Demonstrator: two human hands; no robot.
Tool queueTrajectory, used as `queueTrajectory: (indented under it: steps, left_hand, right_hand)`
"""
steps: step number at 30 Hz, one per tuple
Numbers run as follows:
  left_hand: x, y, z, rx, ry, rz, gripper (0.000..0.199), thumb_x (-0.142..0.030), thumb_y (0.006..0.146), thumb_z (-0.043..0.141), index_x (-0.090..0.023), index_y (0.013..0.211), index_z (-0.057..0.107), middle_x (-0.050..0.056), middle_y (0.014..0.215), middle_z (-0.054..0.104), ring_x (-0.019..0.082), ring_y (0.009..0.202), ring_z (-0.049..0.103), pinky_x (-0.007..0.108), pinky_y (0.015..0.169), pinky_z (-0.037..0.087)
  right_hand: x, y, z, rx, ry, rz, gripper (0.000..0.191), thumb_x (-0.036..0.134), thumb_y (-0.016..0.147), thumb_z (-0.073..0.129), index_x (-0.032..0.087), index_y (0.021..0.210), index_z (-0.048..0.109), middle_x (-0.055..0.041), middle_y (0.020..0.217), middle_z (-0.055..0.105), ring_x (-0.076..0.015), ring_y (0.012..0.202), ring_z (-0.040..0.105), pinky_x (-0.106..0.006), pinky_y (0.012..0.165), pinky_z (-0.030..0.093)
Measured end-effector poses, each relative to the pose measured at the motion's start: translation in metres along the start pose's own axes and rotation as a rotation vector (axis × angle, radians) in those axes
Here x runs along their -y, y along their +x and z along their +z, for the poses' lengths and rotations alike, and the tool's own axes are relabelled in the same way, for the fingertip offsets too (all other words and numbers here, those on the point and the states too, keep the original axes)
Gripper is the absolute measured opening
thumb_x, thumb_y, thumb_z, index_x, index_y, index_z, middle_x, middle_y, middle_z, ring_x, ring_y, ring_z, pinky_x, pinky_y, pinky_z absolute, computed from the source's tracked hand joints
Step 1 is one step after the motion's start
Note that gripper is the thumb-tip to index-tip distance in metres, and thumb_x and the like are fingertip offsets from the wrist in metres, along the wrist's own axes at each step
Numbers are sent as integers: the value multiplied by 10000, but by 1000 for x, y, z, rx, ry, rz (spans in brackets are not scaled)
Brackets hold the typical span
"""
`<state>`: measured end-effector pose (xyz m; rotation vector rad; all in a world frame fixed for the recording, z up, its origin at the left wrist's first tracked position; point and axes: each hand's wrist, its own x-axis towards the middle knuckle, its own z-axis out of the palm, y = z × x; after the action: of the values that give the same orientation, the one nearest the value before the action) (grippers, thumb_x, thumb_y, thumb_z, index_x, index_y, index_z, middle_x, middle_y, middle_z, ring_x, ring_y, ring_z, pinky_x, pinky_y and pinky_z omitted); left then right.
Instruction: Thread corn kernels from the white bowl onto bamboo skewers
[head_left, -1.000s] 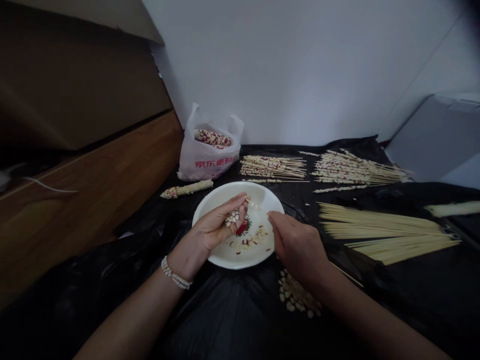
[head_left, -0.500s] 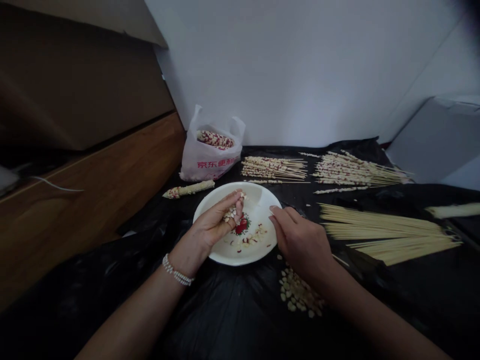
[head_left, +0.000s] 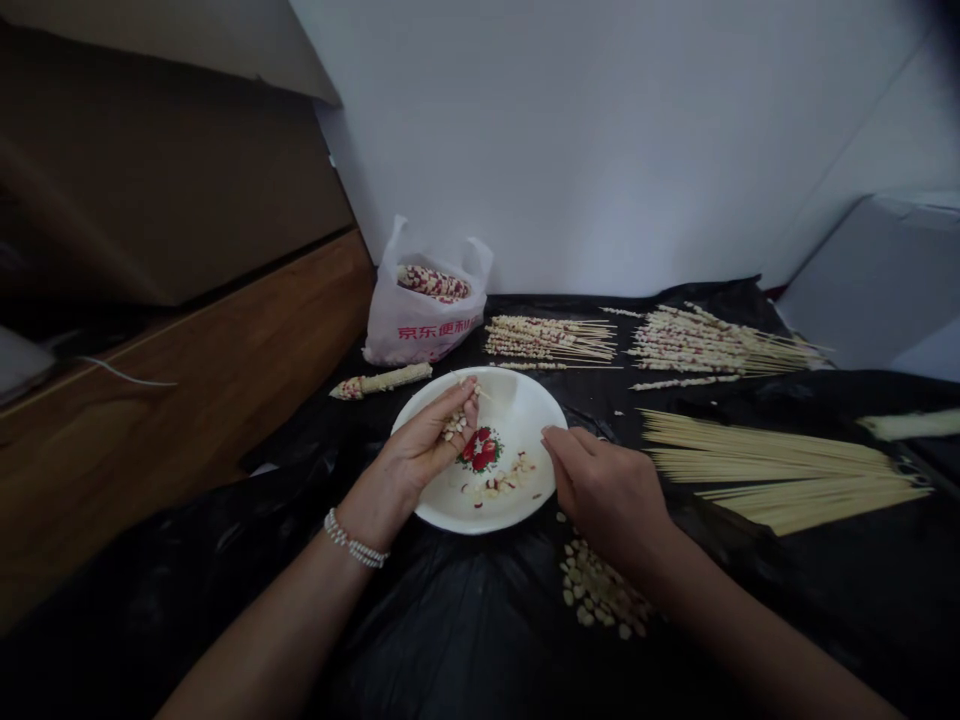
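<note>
My left hand (head_left: 435, 432), palm up and curled above the left side of a white bowl (head_left: 517, 510), holds corn kernels (head_left: 454, 428) in its palm. Its thumb and forefinger pinch a kernel at their tips. Over the bowl's right rim, my right hand (head_left: 600, 480) is closed, thumb against fingers; a thin stick seems to run from it toward the left fingertips, but it is faint. More kernels (head_left: 510, 478) lie in the bowl, beside a printed red flower. A pile of pale kernels (head_left: 600, 590) rests on black plastic, partly under my right forearm.
A white bag (head_left: 427, 325) of red-and-white corn cobs stands behind the bowl, with a partly stripped cob (head_left: 386, 381) before it. Kernel-threaded skewers (head_left: 551, 338) lie in two groups, the larger (head_left: 697, 340) further right. Bare skewers (head_left: 780, 465) lie at the right. A wooden board (head_left: 225, 350) slants at left.
My left fingertips have drawn slightly closer together and shifted a little left. My right hand has moved slightly down, away from the left fingertips. The whole view has shifted slightly.
</note>
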<state>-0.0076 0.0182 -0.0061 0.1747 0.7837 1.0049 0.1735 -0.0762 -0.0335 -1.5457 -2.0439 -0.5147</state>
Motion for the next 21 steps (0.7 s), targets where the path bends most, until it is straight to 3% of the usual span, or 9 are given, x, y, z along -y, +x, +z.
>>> queueTrajectory:
  steps: [5,10,15,21]
  left_hand:
    - [1,-3,1,59,21,-107,371,-19,829,535,-165,1166,588,27,801,647,85,675,638,161,615,546]
    - [17,-8,0,160,232,-145,212,-10,762,626,-104,948,666,51,843,680,89,723,653,161,690,545]
    - [31,-19,5,176,340,-179,178,19,719,658,-101,848,685,55,858,704,98,736,670,157,699,548]
    - [7,-18,10,140,159,-60,200,-35,806,593,-86,988,658,73,875,693,104,755,668,170,699,559]
  right_hand:
    - [2,-1,-1,23,58,-6,192,143,850,448,163,925,624,1,691,593,-102,565,503,-262,510,262]
    - [7,0,-2,-17,88,-18,191,142,863,441,153,933,619,-4,688,582,-110,577,512,-257,518,285]
    - [9,1,-4,-5,96,-16,163,147,863,460,155,904,618,-10,704,592,-118,585,530,-256,527,304]
    - [5,2,-3,-45,126,19,217,150,882,428,137,982,620,-28,743,627,-115,644,564,-232,548,349]
